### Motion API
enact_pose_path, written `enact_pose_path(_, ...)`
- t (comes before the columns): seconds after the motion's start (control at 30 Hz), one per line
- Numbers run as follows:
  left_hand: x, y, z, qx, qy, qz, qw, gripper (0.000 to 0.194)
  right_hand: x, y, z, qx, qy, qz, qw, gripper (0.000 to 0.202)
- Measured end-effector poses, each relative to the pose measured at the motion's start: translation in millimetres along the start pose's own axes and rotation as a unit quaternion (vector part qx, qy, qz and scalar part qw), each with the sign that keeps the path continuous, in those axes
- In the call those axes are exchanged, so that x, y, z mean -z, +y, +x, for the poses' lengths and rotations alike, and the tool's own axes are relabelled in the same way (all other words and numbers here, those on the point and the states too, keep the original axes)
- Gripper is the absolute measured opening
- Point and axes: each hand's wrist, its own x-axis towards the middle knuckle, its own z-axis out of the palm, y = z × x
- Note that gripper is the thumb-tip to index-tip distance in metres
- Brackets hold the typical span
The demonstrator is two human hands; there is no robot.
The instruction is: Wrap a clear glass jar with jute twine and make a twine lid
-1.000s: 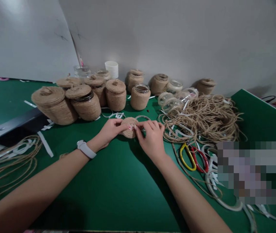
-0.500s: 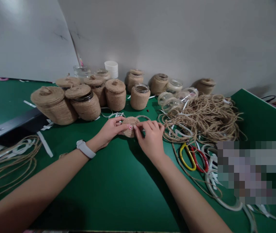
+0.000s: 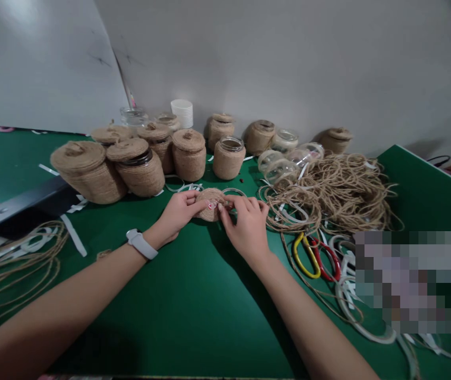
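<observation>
A round disc of coiled twine [image 3: 208, 196] is held just above the green table, between my two hands. My left hand [image 3: 178, 214] pinches its left side, with the thumb on top near a small red and white spot at the centre. At the disc's right side, my right hand [image 3: 245, 221] has thumb and index finger pressed together at the edge. Whether those fingertips grip the disc or a strand of twine is too small to tell.
Twine-wrapped jars [image 3: 189, 158] stand at the back. A twine heap [image 3: 340, 190], clear lids [image 3: 281, 171] and scissors with yellow and red handles [image 3: 307, 256] lie right. Loose twine [image 3: 39, 264] and a dark grey device [image 3: 23, 206] are left. White strips are scattered about.
The disc has shifted slightly left and looks a little flatter towards the camera. My left hand has moved slightly with it; my right hand is nearly unmoved.
</observation>
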Motion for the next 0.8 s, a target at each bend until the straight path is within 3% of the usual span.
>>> enact_pose_path(0.13, 0.2, -2.0, 1.4, -0.013, 0.013, -0.009, 1.000, 0.029, 0.3, 1.3, 0.1, -0.003, -0.005, -0.008, 1.000, 0.010)
enact_pose_path(0.5, -0.3, 4.0, -2.2, -0.011, -0.050, -0.047, 0.998, 0.035, -0.2, 1.0, -0.1, 0.003, 0.007, -0.010, 1.000, 0.010)
enact_pose_path(0.8, 1.8, 4.0, -1.3, 0.006, -0.058, -0.039, 0.998, 0.034, 0.5, 1.2, -0.2, 0.011, 0.019, -0.008, 1.000, 0.009)
